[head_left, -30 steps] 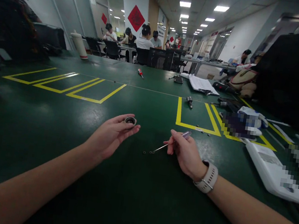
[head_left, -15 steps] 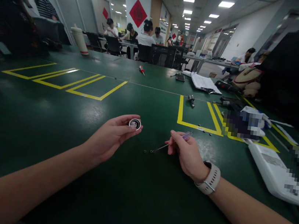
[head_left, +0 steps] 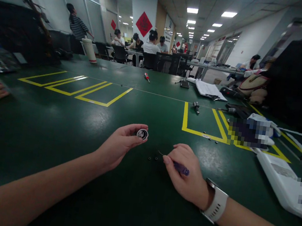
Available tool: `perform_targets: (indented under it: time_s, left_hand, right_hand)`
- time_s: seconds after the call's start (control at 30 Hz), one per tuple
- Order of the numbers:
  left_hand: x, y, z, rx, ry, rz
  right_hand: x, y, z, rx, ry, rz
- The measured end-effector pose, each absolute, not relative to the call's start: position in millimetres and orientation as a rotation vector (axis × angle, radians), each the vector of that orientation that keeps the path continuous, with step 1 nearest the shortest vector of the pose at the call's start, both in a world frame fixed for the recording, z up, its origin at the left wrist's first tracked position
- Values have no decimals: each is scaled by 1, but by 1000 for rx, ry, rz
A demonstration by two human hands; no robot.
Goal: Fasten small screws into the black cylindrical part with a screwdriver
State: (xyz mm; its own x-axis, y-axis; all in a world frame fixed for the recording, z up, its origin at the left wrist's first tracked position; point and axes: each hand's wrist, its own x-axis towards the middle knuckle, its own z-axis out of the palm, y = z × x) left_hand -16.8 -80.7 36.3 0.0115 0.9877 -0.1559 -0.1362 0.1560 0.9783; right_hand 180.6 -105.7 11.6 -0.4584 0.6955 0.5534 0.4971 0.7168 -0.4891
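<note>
While the left hand (head_left: 115, 146) pinches the round metal housing (head_left: 142, 134) between thumb and fingers, keep its open face turned toward the operator and steady above the counter (head_left: 127, 203). The right hand (head_left: 185, 174) is closed around the purple-handled tool (head_left: 182, 169); whether its tip carries anything is too small to tell. Guide the thin shaft slowly, with a light grip, so that it does not knock the two small dark rings (head_left: 149, 158) lying on the counter near the tip. The housing is short and cup-like, with a bright silver-grey rim and a darker, recessed interior; finer internal detail is indistinct.
</note>
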Motion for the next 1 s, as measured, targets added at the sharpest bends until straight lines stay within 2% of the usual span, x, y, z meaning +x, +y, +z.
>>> perform_targets:
  time_s: [0.37, 1.0]
  left_hand:
    - [-12, -89, 31, 1253, 1225, 1039]
    - [-12, -90, 27, 1479, 1263, 1010]
  right_hand:
    - [180, -110, 12, -576, -2272, 165]
    - [175, -111, 16, -582, -2348, 83]
